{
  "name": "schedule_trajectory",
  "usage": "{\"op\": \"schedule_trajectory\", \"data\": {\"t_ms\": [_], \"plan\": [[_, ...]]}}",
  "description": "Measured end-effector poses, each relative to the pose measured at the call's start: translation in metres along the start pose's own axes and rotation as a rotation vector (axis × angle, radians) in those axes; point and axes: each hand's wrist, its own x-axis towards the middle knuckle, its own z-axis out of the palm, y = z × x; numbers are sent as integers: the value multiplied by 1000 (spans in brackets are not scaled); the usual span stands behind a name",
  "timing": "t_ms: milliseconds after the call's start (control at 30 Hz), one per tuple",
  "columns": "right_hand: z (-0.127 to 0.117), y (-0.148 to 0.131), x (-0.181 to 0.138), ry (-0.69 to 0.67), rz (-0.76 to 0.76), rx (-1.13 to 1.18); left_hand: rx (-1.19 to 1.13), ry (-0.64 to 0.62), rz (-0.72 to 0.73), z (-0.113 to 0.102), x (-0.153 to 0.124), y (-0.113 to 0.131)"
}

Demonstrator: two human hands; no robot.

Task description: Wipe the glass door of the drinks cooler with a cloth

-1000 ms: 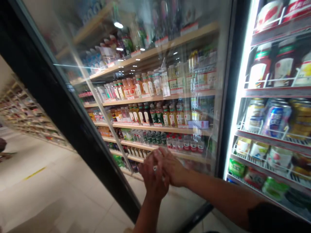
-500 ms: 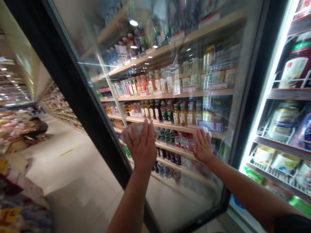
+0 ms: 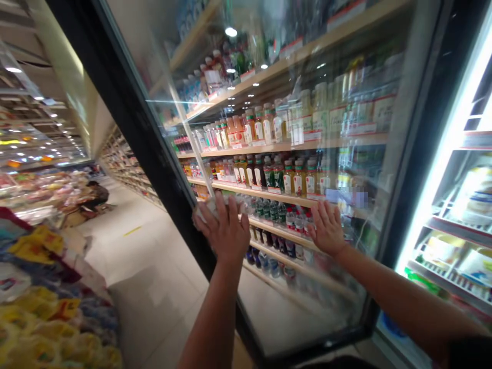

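An open glass fridge door (image 3: 307, 287) with a black frame stands in front of me. My left hand (image 3: 225, 230) presses a crumpled white cloth (image 3: 209, 207) flat against the glass, fingers spread over it. My right hand (image 3: 326, 228) lies flat on the same glass a little to the right, fingers stretched out, holding nothing. Through and in the glass I see wooden shelves of drink bottles (image 3: 277, 177).
The lit fridge interior (image 3: 457, 220) with wire racks of cartons is at the right. An aisle floor (image 3: 154, 266) runs off to the left, where a person (image 3: 94, 197) crouches far away. Bagged goods (image 3: 42, 287) are piled at the lower left.
My hands, together low on the glass a second ago, have separated and risen. The left hand with the cloth has shifted slightly along the glass; my view has swung left.
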Motion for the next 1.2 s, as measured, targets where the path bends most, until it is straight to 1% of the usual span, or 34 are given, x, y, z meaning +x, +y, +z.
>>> {"op": "schedule_trajectory", "data": {"t_ms": [33,67,100,133,167,200,233,267,300,333,367,433,467,500,533,567,600,633,667,700,733,767,800,833,867,900,967,1000,1033,1067,1100,1133,1167,1200], "plan": [[0,0,1,5,-1,-4,-6,2,-22,-2,14,1],[0,-1,2,6,0,-7,-3,-2,-24,-2,15,4],[0,-1,3,7,2,-10,6,-9,3,0,4,9],[0,-2,3,6,6,-13,16,-18,55,4,-17,14],[-1,-2,4,6,8,-16,23,-42,138,9,-43,20],[-1,-2,4,9,9,-18,-3,-78,255,14,-69,25],[-1,-2,4,12,8,-18,-33,-111,376,19,-91,29],[-1,-2,4,15,6,-16,-48,-117,464,22,-102,30],[-1,-2,4,18,5,-12,-47,-111,498,24,-101,30],[-1,-2,4,20,6,-8,-32,-107,495,23,-87,28],[-1,-3,4,21,8,-4,-7,-99,469,21,-62,26],[1,-3,4,22,16,2,37,-9,359,12,4,21],[2,-3,4,21,21,5,35,9,299,7,35,21],[3,-3,3,18,23,6,24,15,229,4,58,22],[4,-4,3,11,24,6,17,22,188,3,71,25],[5,-4,3,4,26,6,10,23,186,4,71,30],[6,-4,3,0,30,6,5,16,224,8,62,36],[6,-4,3,-3,34,9,1,10,312,13,45,41],[7,-3,2,-6,39,13,-11,-5,434,19,25,45],[7,-3,3,-9,42,19,-28,-50,577,24,8,48],[7,-3,3,-14,45,22,-45,-64,680,27,-2,48],[7,-3,3,-19,46,23,-45,-66,708,28,-2,46],[6,-3,3,-23,44,21,-26,-54,654,25,10,42],[6,-3,3,-25,41,16,-5,-21,572,19,34,35],[5,-3,4,-24,37,11,14,19,469,11,67,28],[5,-3,4,-22,34,6,31,34,344,1,106,22],[4,-4,4,-22,34,5,32,75,151,-20,191,11],[4,-4,4,-24,37,9,56,95,91,-30,229,9],[4,-4,4,-25,41,15,70,141,77,-37,262,10],[4,-4,3,-26,43,22,85,153,103,-42,286,14],[4,-4,3,-27,46,27,106,149,154,-44,301,21],[4,-3,3,-24,46,31,112,145,216,-43,305,31],[4,-3,3,-20,43,31,108,136,280,-38,299,44],[4,-3,4,-14,41,30,92,119,342,-30,282,59]]}}
